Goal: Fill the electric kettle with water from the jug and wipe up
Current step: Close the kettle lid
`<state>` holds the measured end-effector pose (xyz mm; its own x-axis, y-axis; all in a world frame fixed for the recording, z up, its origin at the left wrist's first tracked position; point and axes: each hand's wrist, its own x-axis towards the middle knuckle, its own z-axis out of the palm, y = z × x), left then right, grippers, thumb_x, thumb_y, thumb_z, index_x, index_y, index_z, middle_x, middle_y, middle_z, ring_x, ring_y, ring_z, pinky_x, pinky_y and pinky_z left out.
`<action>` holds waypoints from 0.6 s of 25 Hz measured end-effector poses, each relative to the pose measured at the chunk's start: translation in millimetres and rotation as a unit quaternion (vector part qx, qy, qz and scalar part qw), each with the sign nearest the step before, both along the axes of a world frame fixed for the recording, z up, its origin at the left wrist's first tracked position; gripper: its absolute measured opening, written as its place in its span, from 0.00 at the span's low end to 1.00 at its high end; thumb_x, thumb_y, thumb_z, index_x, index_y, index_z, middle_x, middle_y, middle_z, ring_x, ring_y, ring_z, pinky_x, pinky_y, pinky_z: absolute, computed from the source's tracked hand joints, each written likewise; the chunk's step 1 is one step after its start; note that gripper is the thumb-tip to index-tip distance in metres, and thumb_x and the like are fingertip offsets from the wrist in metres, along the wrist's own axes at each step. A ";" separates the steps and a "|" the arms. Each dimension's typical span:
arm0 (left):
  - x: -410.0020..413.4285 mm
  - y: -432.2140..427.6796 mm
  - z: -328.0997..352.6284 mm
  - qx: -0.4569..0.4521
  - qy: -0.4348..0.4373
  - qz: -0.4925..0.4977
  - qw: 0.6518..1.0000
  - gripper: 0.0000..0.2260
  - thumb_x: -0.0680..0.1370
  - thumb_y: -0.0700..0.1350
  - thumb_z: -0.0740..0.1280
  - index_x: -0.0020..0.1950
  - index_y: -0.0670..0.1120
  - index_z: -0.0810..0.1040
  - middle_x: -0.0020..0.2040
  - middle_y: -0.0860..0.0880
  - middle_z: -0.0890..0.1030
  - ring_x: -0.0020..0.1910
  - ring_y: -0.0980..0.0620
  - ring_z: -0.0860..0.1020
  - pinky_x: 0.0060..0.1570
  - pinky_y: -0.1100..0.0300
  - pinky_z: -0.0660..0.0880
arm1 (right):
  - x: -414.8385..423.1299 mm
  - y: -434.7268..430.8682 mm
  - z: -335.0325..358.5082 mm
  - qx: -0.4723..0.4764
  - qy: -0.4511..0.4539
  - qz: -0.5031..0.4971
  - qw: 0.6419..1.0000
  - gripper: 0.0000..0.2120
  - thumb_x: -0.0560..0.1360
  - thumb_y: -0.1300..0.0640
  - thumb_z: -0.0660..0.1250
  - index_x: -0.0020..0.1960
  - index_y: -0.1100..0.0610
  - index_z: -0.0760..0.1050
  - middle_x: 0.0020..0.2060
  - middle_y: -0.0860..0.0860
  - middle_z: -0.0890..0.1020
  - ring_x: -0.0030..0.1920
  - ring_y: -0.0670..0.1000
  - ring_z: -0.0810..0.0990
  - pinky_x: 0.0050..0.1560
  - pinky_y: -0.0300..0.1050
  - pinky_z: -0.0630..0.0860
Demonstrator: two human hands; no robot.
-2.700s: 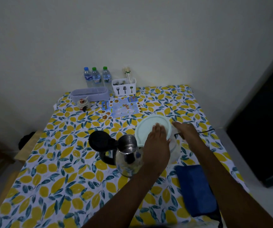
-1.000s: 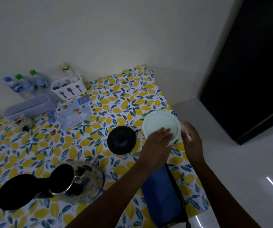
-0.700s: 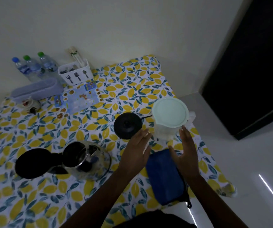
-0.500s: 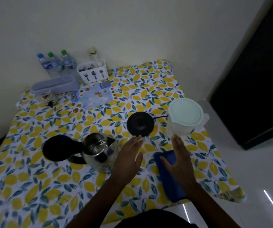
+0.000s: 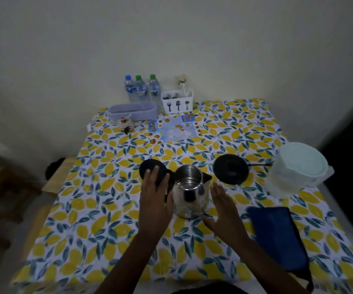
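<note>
A steel electric kettle point(image 5: 189, 193) stands mid-table with its black lid point(image 5: 150, 169) flipped open to the left. My left hand point(image 5: 155, 198) rests flat over the kettle's handle side, fingertips on the lid. My right hand point(image 5: 224, 205) hovers open just right of the kettle, not touching it. The clear jug point(image 5: 294, 172) with its pale green lid stands at the right table edge. The black kettle base point(image 5: 230, 171) lies between kettle and jug. A blue cloth point(image 5: 277, 236) lies at the front right.
Three water bottles point(image 5: 140, 88), a white cutlery caddy point(image 5: 177, 101), a grey box point(image 5: 133, 111), a small jar point(image 5: 125, 123) and a sticker sheet point(image 5: 174, 128) stand at the back. The lemon-print tablecloth point(image 5: 99, 209) covers the table. A wooden bench sits to the left.
Both hands left the jug and moved left to either side of the kettle. The camera swung back toward the table's middle.
</note>
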<state>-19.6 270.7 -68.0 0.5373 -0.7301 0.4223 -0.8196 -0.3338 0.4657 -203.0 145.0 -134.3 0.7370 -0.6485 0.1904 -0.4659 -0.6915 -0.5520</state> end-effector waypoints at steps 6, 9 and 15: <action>42.8 13.0 6.3 0.008 0.154 0.001 0.988 0.34 0.80 0.51 0.63 0.78 0.48 0.46 0.80 0.47 0.51 0.77 0.51 0.54 0.68 0.59 0.60 | 29.7 8.6 3.2 -0.001 0.041 -0.014 0.999 0.46 0.73 0.37 0.64 0.77 0.55 0.40 0.78 0.53 0.44 0.77 0.52 0.42 0.75 0.55 0.55; 53.3 -0.1 11.8 -0.010 0.148 -0.043 0.988 0.32 0.80 0.53 0.61 0.78 0.50 0.48 0.79 0.52 0.52 0.72 0.65 0.53 0.63 0.70 0.61 | 31.7 11.0 3.9 -0.004 0.054 -0.023 0.998 0.47 0.73 0.37 0.65 0.77 0.55 0.41 0.78 0.52 0.44 0.77 0.52 0.43 0.74 0.50 0.54; 43.4 -46.8 26.1 0.050 0.031 -0.212 0.975 0.30 0.79 0.46 0.65 0.77 0.53 0.54 0.77 0.58 0.50 0.75 0.59 0.52 0.73 0.57 0.59 | 30.4 9.7 5.5 0.012 0.025 -0.040 0.999 0.46 0.72 0.46 0.70 0.77 0.61 0.47 0.78 0.56 0.48 0.77 0.55 0.47 0.74 0.53 0.58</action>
<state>23.8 223.9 -41.9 0.2001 -0.9285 0.3128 -0.8649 -0.0174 0.5016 -172.6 154.7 -128.9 0.6902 -0.7103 0.1383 -0.5472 -0.6374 -0.5425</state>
